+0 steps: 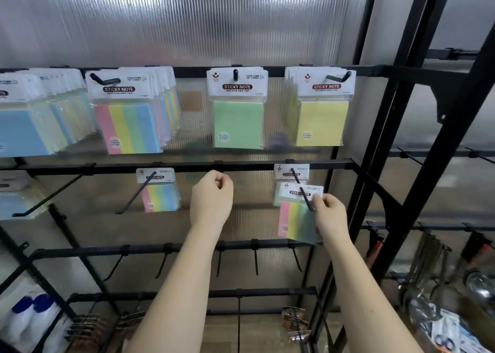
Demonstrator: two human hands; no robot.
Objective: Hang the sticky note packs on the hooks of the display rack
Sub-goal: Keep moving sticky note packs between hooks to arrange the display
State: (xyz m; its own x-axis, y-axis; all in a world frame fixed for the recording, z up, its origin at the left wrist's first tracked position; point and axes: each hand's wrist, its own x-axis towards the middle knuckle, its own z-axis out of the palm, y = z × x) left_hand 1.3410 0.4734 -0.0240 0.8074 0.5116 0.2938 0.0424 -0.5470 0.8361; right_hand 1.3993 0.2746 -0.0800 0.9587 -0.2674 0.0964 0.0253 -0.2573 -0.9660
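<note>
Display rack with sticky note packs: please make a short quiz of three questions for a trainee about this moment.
1. True or false: the right hand pinches a striped pack at the tip of a second-row hook.
2. What colour is the front pack on the top-row middle hook? A. blue B. green C. pink
3. Fill in: the left hand is curled just under the second ____ of the rack.

Key:
1. True; another pack already hangs further back on that hook.
2. B; the green pack hangs there.
3. bar; whether the hand grips the hook there cannot be told.
</note>
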